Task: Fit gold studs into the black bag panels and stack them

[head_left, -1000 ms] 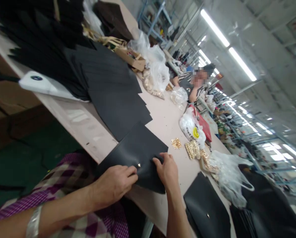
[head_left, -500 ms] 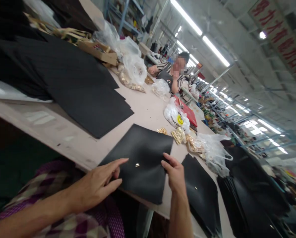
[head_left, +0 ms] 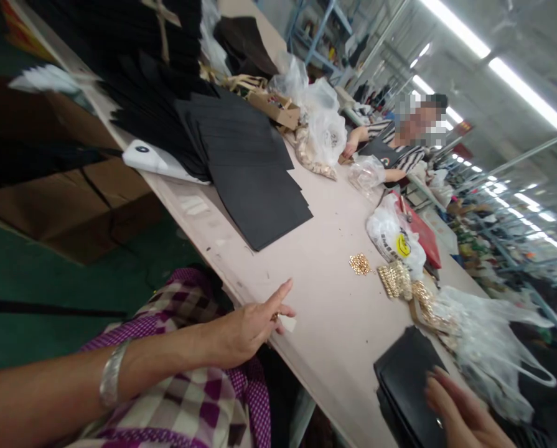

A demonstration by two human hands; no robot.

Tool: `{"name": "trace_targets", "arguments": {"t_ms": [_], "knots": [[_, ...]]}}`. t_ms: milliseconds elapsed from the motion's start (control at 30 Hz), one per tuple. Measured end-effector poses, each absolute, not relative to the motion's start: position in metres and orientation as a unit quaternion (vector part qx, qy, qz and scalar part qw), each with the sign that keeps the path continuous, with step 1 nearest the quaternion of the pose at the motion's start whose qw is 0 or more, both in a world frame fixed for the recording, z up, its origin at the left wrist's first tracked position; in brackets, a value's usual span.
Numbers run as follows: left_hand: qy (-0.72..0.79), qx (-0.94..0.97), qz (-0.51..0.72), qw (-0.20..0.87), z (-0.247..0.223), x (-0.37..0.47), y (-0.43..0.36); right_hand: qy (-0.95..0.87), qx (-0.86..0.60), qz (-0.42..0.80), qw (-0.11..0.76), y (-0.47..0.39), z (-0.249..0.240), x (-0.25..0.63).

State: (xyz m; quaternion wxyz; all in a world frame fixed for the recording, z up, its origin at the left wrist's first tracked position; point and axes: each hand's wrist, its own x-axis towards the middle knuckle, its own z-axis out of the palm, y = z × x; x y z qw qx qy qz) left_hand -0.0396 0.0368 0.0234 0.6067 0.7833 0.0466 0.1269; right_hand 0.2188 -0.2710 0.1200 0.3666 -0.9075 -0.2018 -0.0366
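Over the near edge of the pale table [head_left: 334, 236] is my left hand [head_left: 259, 320], its index finger stretched out; a small gold piece [head_left: 274, 317] shows between its other fingers. At the lower right, my right hand [head_left: 460, 404] is at a stack of black sheets [head_left: 406, 379], partly blurred; whether it grips the top one I cannot tell. A metal stud [head_left: 439, 423] shows on that stack. Another fanned stack of black sheets [head_left: 259, 199] lies at the left. Small gold pieces [head_left: 360, 264] lie loose in the middle, beside a larger pile [head_left: 394, 279].
Behind the gold pieces stand a white plastic bag [head_left: 390, 230] and a red item [head_left: 421, 233]. A clear bag [head_left: 483, 348] is at the right. Across the table sits a person [head_left: 385, 149]. A white device [head_left: 161, 163] lies at the left edge.
The black sheet that lay between my hands is now off the middle of the table. My right hand has moved right to the stack. The view has turned left.
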Motion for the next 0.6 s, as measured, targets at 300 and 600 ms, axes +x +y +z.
{"name": "trace_targets", "arguments": {"t_ms": [300, 600], "knots": [[0.101, 0.798, 0.1, 0.586, 0.04, -0.052, 0.051, -0.645, -0.642, 0.214, 0.355, -0.071, 0.082, 0.097], [0.206, 0.653, 0.112, 0.72, 0.034, -0.067, 0.069, -0.65, -0.619, 0.284, 0.338, -0.025, 0.072, 0.099]]}}
